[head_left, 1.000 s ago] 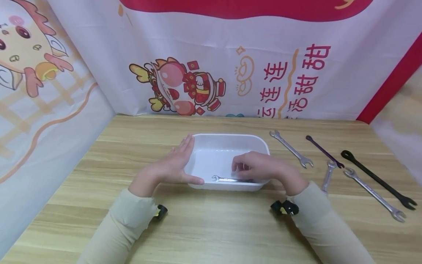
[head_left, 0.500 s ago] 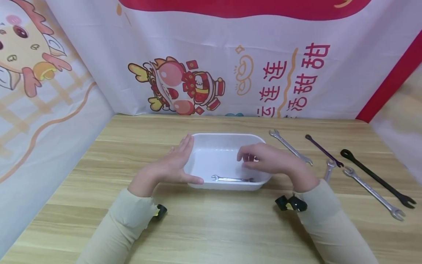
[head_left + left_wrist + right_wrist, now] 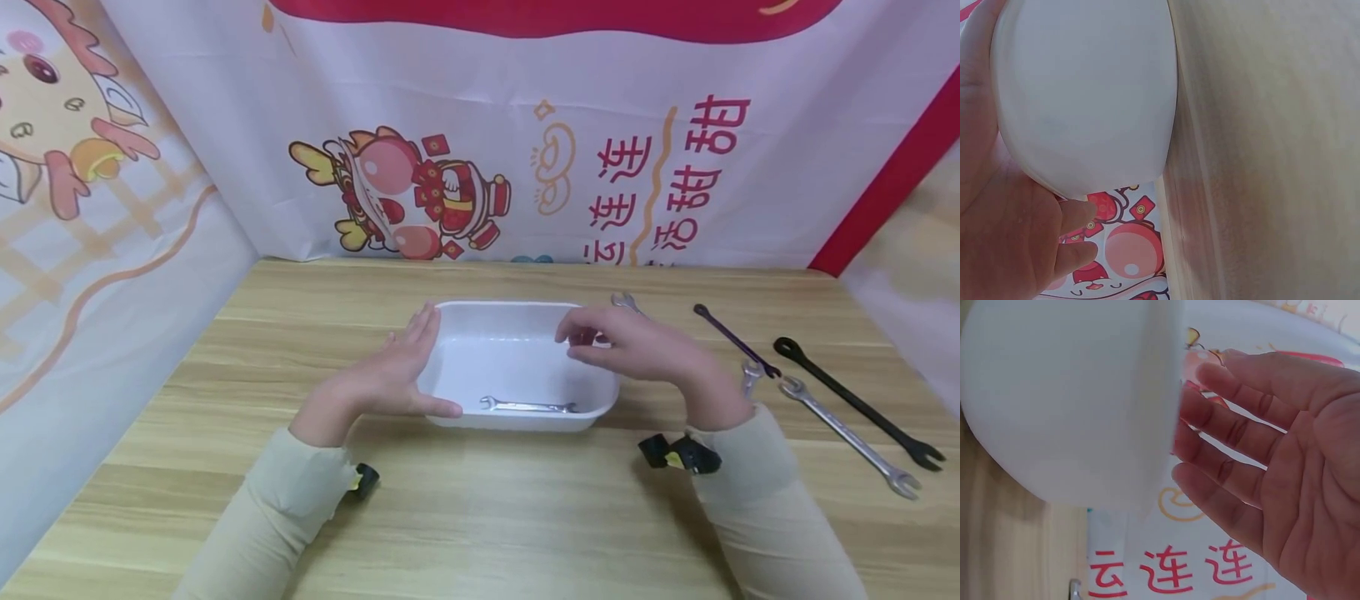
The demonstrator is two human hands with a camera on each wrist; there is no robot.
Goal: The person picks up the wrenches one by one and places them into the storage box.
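A white plastic tray (image 3: 502, 360) stands on the table, a small silver open-end wrench (image 3: 528, 407) lying inside along its near wall. Against the tray's left end rests my left hand (image 3: 378, 379), fingers straight and thumb along the near rim. The left wrist view shows this hand (image 3: 1007, 228) beside the tray's outer wall (image 3: 1085, 94). Above the tray's right end is my right hand (image 3: 633, 343), its fingers loosely bent. In the right wrist view nothing is held by that hand (image 3: 1297, 444), and its fingertips overlap the edge of the tray (image 3: 1066, 400).
To the right lie a purple wrench (image 3: 738, 342), a long black wrench (image 3: 855, 402) and a silver wrench (image 3: 851, 437). Two more silver wrenches (image 3: 626, 302) are partly hidden behind my right arm. A printed cloth (image 3: 450, 83) hangs behind the table.
My right hand has risen from the small wrench in the tray and moved right toward the tray's right end. The wrench stays in the tray. The left hand has not moved.
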